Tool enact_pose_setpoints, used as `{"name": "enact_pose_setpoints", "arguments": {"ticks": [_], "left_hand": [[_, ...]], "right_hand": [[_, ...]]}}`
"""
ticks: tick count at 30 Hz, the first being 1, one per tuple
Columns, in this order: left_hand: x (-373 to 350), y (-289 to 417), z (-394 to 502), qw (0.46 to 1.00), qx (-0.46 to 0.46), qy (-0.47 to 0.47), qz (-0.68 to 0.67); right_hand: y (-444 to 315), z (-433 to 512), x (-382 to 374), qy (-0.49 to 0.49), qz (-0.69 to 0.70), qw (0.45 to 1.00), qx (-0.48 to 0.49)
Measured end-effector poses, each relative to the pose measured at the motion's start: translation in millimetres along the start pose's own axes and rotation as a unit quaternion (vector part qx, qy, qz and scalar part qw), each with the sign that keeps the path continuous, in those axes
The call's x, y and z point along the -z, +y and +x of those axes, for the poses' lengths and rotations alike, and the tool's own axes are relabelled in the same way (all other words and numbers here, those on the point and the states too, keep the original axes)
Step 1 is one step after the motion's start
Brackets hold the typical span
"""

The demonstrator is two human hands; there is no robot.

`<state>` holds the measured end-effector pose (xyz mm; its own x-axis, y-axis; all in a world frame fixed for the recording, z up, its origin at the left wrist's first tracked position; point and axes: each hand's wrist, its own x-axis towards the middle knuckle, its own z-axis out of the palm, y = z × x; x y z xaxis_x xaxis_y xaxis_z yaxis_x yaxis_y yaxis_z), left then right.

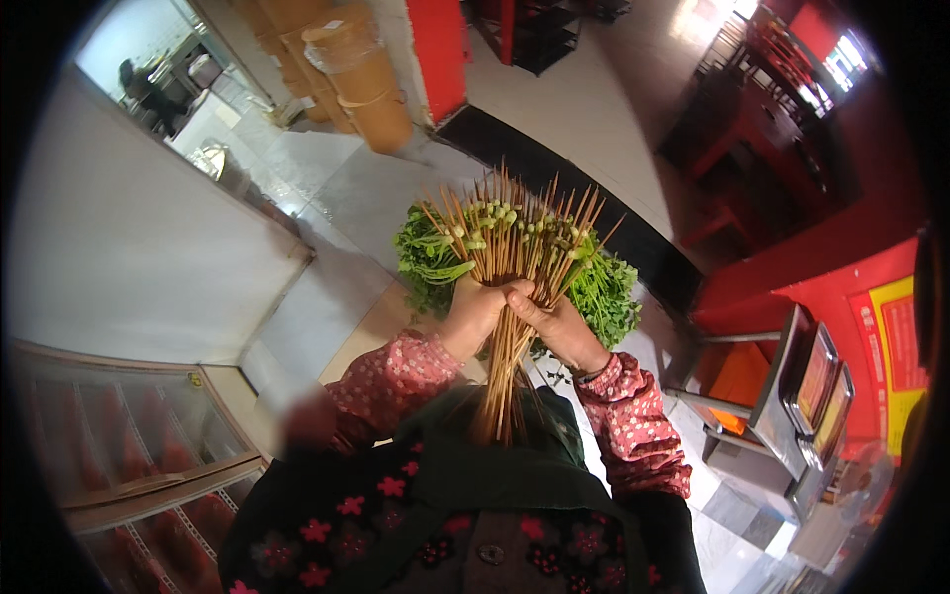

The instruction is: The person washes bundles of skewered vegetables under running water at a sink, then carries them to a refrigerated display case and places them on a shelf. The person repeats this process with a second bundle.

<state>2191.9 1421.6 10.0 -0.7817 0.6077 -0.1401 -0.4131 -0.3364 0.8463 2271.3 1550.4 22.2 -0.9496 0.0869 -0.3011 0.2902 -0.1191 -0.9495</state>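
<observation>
A thick bundle of wooden skewers (508, 356) is clasped between my left hand (479, 308) and my right hand (560, 327), thumbs meeting at the front. The pointed ends fan out beyond my hands, and the other ends reach down towards my dark apron (512, 475). Leafy green herbs (612, 293) with pale cut stem ends are threaded on the skewers near the points. Their leaves hang down on both sides of the bundle. My fingers behind the skewers are mostly hidden.
Stacked brown tubs (375, 104) stand by the doorway beyond a black threshold strip (512, 145). At right is a metal rack with trays (787, 393); at lower left, a glass-doored cabinet (141, 438). A white panel (163, 223) rises on the left, and a person (148, 96) is far off at upper left.
</observation>
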Motion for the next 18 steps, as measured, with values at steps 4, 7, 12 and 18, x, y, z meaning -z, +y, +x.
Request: {"name": "enact_pose_setpoints", "arguments": {"ticks": [4,7,12,18], "left_hand": [[26.9,7.5,-2.9,0.997,0.008,0.071,-0.009],[43.2,8.3,4.0,0.996,-0.072,0.054,-0.018],[59.8,17.3,30.3,0.991,-0.062,0.105,0.058],[71.5,65.8,98.2,0.984,-0.111,0.141,0.017]], "right_hand": [[11.7,23.0,-26.9,0.051,0.083,0.995,-0.035],[15.3,43.8,-28.8,-0.002,0.094,0.994,0.051],[-0.8,80.7,-20.2,-0.058,0.007,0.998,-0.015],[-37.5,173.0,-10.0,-0.094,0.111,0.988,0.05]]}}
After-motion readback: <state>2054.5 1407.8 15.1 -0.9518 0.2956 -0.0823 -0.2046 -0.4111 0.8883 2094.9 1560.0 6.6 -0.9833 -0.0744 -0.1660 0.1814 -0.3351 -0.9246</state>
